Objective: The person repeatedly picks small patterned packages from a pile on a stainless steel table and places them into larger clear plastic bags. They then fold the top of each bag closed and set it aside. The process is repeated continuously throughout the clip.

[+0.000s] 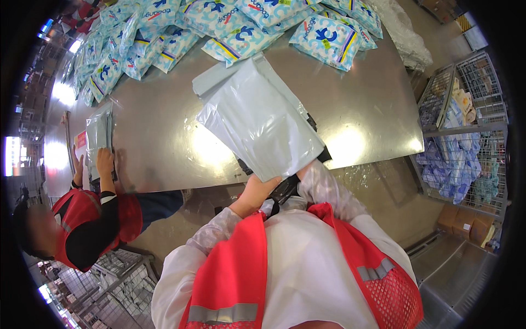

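A pale grey plastic mailing bag [263,123] lies over a stack of similar bags at the near edge of the metal table, some of them slanting out behind it. My left hand [257,193] grips the near left corner of the top bag, thumb over its edge. Most of my right hand [306,169] is hidden under the bag's near right corner, so its fingers cannot be made out. Black items stick out from beneath the bags on both sides. Beyond the stack, blue and white printed soft plastic packs [324,39] lie on the table.
A co-worker in a red vest [88,209] handles grey bags [98,135] at the table's left. Many printed packs [160,12] are heaped along the far side. Wire cages [485,127] with packs, cardboard boxes [462,222] and clear plastic wrap [404,37] are at the right.
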### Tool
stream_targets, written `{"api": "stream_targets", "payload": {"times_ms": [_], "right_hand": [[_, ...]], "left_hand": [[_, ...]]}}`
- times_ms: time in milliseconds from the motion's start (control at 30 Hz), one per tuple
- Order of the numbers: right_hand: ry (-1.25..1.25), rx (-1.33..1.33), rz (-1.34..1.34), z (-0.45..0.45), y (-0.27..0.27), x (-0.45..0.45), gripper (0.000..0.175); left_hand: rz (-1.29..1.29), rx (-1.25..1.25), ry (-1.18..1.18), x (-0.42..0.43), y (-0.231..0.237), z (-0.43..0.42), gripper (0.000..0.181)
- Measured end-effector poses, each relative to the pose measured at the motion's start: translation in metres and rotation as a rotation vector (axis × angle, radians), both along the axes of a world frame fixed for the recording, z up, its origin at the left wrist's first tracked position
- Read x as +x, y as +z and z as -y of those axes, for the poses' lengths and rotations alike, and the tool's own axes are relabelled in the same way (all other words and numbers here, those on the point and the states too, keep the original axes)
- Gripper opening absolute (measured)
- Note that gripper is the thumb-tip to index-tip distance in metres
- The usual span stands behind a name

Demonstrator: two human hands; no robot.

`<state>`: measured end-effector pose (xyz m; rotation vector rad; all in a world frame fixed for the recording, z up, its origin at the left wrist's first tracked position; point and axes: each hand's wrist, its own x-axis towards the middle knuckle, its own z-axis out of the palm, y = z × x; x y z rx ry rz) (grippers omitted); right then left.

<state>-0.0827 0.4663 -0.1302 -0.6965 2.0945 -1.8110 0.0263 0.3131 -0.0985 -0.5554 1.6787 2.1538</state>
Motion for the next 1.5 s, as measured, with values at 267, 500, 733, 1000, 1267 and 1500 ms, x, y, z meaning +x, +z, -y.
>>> {"api": "stream_targets", "payload": {"times_ms": [267,500,733,1000,1267,1500], "right_hand": [[-0.026,0.135,0.964,0.019,0.021,-0.029,0.042],[0.256,0.368,-0.655,0.018,0.015,0.067,0.026],[0.203,0.305,-0.865,0.003,0.037,0.054,0.010],[0.318,1.488,-0.074,-0.317,-0.058,0.081,0.023],[0.122,0.681,-0.876,-0.139,0.054,0.000,0.040],[0.714,0.547,-1.226,-0.032,0.028,-0.077,0.057]], "left_hand": [[0.187,0.374,0.263,-0.003,-0.037,0.059,0.038],[0.240,0.372,0.494,-0.012,-0.024,0.042,0.032],[0.285,0.010,0.467,-0.028,-0.003,0.032,0.036],[-0.007,-0.516,0.312,-0.007,-0.066,0.113,0.051],[-0.638,-1.659,-0.236,0.044,-0.037,0.122,0.059],[-0.965,-1.342,-0.679,0.006,-0.003,0.121,0.063]]}}
